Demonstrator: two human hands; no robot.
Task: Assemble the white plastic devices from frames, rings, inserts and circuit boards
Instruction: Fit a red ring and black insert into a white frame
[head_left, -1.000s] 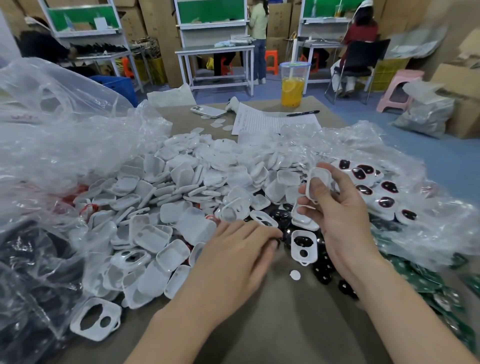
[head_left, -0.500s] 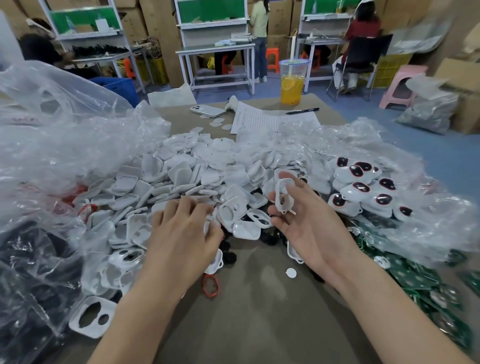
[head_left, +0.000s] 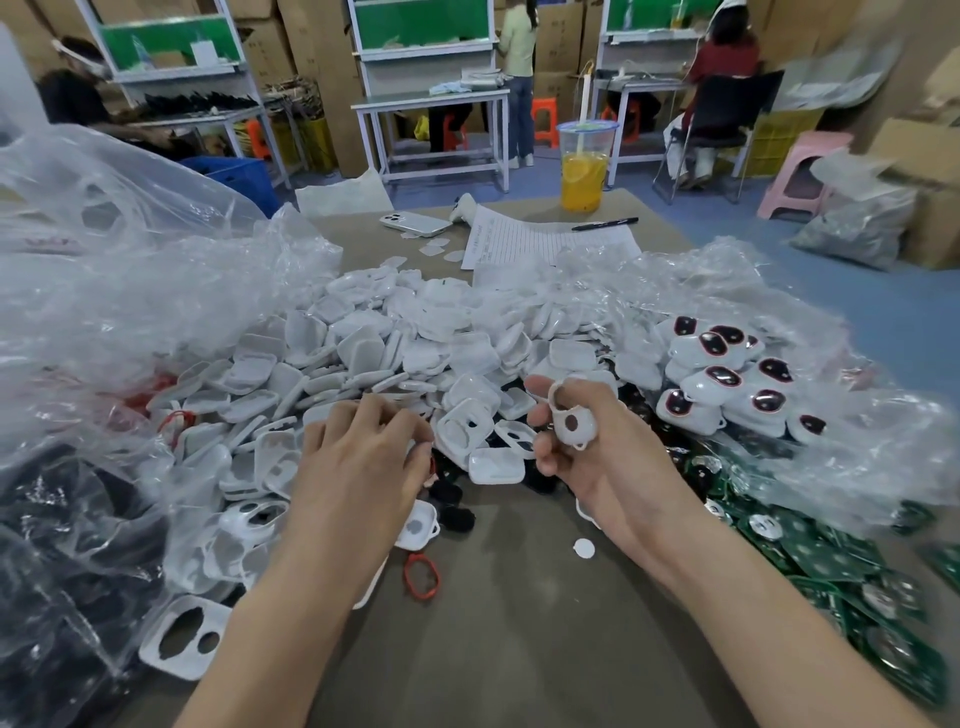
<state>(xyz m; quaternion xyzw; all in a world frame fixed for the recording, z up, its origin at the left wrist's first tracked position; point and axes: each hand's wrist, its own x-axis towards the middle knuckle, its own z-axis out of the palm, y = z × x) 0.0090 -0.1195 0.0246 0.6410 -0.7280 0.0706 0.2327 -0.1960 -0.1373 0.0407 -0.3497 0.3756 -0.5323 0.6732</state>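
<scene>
Head view: we see both hands over a brown table (head_left: 519, 654) at the near edge of a big pile of white plastic shells (head_left: 395, 353). The right hand (head_left: 597, 467) is raised just above the pile, and its grip is closed on a white frame (head_left: 569, 422), pinched between the thumb and curled fingers, with a dark oval opening facing us. The left hand (head_left: 358, 462) lies palm down with its fingers bent into the edge of the pile. Its fingertips are hidden, so we cannot tell whether its grip holds anything.

A second white frame (head_left: 415, 527) sits on the table partly under the left hand, and a red ring (head_left: 422, 577) lies just in front of it. Black inserts (head_left: 453, 506) are scattered between the two hands. Another frame with two openings (head_left: 182, 644) rests near the left forearm, beside a crumpled clear plastic bag (head_left: 130, 291). A small white disc (head_left: 584, 547) lies close to the right wrist.

To the right, finished white devices with dark inserts (head_left: 727, 384) lie on clear plastic, and green circuit boards (head_left: 831, 561) are heaped nearer to us. At the far end of the table we see a lined paper sheet (head_left: 545, 241), a pen (head_left: 605, 224), a phone (head_left: 415, 222) and a cup of orange drink (head_left: 583, 171).
</scene>
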